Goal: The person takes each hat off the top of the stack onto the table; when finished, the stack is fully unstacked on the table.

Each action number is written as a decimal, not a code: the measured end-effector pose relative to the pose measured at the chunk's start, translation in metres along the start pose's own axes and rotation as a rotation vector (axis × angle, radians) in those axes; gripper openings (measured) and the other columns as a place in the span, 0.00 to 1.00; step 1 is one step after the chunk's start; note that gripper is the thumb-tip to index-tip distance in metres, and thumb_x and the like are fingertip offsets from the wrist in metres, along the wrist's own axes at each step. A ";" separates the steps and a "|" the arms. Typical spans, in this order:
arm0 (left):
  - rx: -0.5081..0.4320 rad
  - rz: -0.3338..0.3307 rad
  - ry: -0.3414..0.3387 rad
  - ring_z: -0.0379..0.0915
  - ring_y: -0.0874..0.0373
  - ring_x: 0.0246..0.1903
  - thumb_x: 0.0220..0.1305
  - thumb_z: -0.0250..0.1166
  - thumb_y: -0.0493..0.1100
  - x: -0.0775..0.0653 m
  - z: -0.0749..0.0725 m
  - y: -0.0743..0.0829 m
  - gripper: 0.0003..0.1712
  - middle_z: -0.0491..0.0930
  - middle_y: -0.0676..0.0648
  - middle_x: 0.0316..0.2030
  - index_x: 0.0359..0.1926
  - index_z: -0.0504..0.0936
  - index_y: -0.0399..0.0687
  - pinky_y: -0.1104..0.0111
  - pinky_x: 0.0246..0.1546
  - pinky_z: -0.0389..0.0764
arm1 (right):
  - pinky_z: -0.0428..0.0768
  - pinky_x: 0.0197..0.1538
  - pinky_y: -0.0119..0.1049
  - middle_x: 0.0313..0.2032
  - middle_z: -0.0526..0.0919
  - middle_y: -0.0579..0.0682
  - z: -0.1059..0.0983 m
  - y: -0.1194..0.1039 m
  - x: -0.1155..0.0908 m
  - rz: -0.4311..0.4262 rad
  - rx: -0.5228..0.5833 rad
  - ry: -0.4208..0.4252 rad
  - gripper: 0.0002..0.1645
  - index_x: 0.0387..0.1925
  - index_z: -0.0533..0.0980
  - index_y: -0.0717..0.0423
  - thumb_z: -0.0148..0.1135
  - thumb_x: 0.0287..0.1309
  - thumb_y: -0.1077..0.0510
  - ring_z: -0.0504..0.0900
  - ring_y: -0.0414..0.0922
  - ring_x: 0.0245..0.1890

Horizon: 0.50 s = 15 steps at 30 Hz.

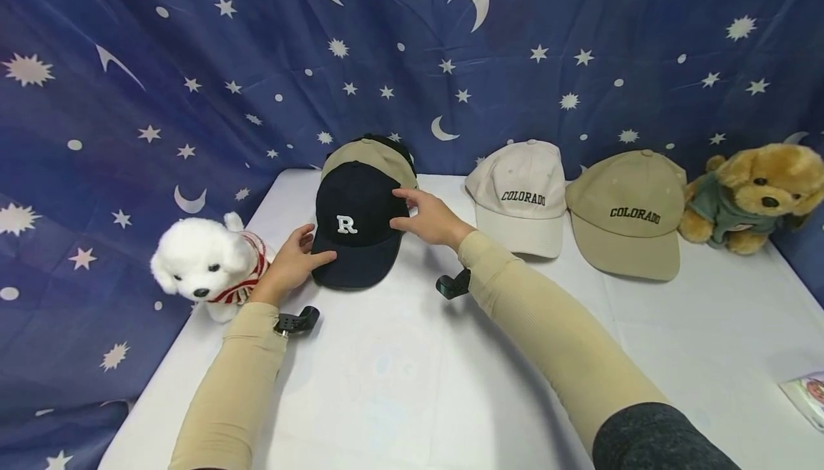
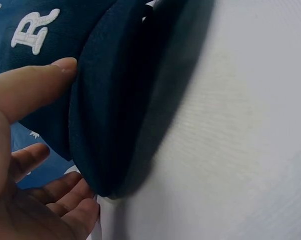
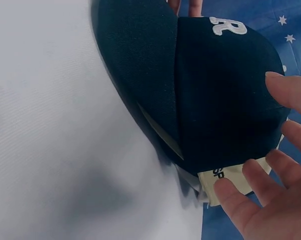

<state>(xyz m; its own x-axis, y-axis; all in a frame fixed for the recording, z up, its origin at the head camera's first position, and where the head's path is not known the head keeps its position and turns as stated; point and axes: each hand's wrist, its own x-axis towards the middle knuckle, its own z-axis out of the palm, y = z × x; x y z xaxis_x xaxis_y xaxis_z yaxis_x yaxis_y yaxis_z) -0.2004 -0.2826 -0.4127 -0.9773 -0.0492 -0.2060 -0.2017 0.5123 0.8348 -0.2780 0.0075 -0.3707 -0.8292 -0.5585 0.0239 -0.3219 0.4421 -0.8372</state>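
A navy cap [image 1: 357, 219] with a white letter R sits on the left half of the table, brim toward me. My left hand [image 1: 292, 262] is at the left edge of its brim, the thumb over the cap near the brim seam and the other fingers spread beside the edge. At the right side of the crown, my right hand [image 1: 430, 218] has its fingers apart and loosely bent. Behind the navy cap shows a beige cap [image 1: 386, 157], with lettering partly seen in the right wrist view. A black cap [image 1: 400, 147] peeks out farther back, mostly hidden.
A cream cap [image 1: 518, 187] and a khaki cap [image 1: 627, 209], both lettered COLORADO, stand right of centre. A white plush dog [image 1: 199, 259] is at the left, a brown plush dog [image 1: 740, 205] at the far right. A starry blue curtain [image 1: 412, 62] backs the white table [image 1: 386, 384].
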 end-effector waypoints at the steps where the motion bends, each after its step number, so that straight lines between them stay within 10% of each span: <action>1: 0.002 -0.001 -0.001 0.48 0.40 0.74 0.64 0.70 0.47 0.000 0.000 0.000 0.54 0.49 0.31 0.75 0.79 0.46 0.39 0.53 0.71 0.55 | 0.64 0.69 0.46 0.76 0.56 0.55 0.000 0.000 0.001 0.001 0.005 0.000 0.40 0.74 0.63 0.56 0.67 0.63 0.54 0.64 0.55 0.70; 15: -0.023 0.042 0.006 0.49 0.38 0.73 0.63 0.71 0.40 0.001 0.003 -0.006 0.53 0.53 0.30 0.73 0.77 0.46 0.34 0.54 0.71 0.56 | 0.66 0.68 0.45 0.71 0.65 0.54 -0.004 -0.002 0.010 -0.009 0.128 0.016 0.39 0.72 0.65 0.57 0.66 0.62 0.59 0.63 0.54 0.71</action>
<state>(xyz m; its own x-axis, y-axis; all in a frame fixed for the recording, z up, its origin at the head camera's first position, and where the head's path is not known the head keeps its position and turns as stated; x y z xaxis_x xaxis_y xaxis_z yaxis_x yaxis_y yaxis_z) -0.2004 -0.2831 -0.4194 -0.9853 -0.0331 -0.1677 -0.1620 0.4944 0.8540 -0.2873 0.0039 -0.3667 -0.8340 -0.5504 0.0393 -0.2691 0.3436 -0.8997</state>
